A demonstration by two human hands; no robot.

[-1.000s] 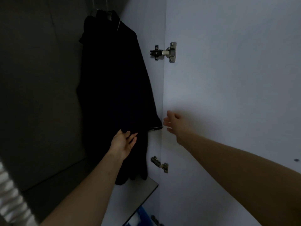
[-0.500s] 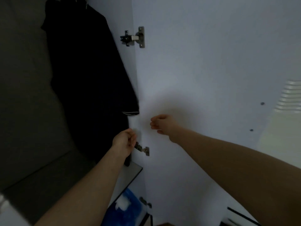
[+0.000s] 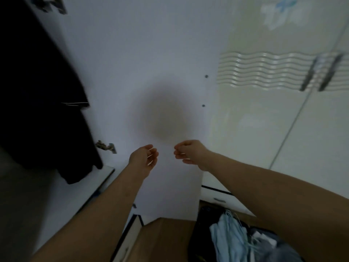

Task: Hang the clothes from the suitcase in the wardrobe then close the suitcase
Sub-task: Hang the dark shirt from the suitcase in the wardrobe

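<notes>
Left hand [image 3: 144, 156] and right hand [image 3: 188, 152] both out in front at mid-frame, near each other but apart, fingers loosely curled, neither holding anything. Behind them: the white inside face of the open wardrobe door [image 3: 141, 63], with a round shadow on it just above the hands. Black garment [image 3: 37, 91] hangs inside the wardrobe, well left of the left hand and above it, hem dropping to the shelf edge [image 3: 107, 172]; a metal hinge [image 3: 105, 146] sits between garment and left hand. Suitcase [image 3: 196, 233] lies open at bottom right, under the right forearm, with light blue clothes [image 3: 228, 241] piled in it, well below both hands. Cream wardrobe doors with two bar handles [image 3: 319, 72] at right.
</notes>
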